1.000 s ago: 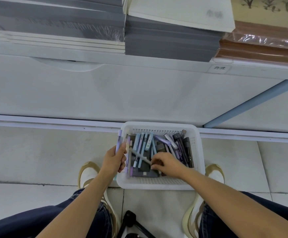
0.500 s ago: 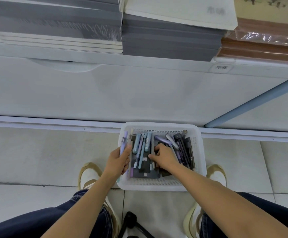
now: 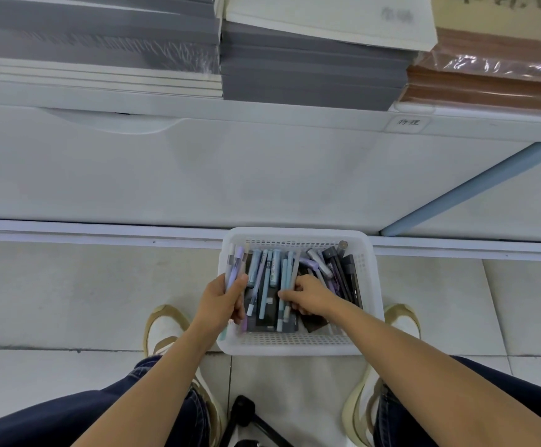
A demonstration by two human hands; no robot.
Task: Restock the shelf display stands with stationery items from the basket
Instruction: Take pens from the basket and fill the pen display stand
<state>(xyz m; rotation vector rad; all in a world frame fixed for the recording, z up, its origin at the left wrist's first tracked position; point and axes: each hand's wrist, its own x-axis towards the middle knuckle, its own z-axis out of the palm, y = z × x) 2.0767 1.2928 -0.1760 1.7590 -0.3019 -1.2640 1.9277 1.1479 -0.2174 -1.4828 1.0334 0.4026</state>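
A white perforated basket [image 3: 298,345] stands on the floor between my feet, filled with several pens and dark packets. My left hand [image 3: 220,300] grips a small bunch of purple and white pens [image 3: 236,264] over the basket's left rim. My right hand [image 3: 311,295] reaches into the middle of the basket, its fingers curled around pale blue pens [image 3: 283,285] that lie among the rest. More blue pens [image 3: 264,279] lie between my two hands, and dark pens and packets [image 3: 343,272] fill the right side.
A white shelf front [image 3: 198,169] rises just behind the basket. On it lie grey paper stacks [image 3: 311,72], white sheets [image 3: 101,79] and brown wrapped packs [image 3: 488,88]. A blue upright [image 3: 475,185] slants at the right. A black tripod leg [image 3: 246,417] stands between my shoes.
My left hand has moved right over the basket's left edge with its pens. My right hand has shifted up and left in the basket, and the pen it held out is no longer there.
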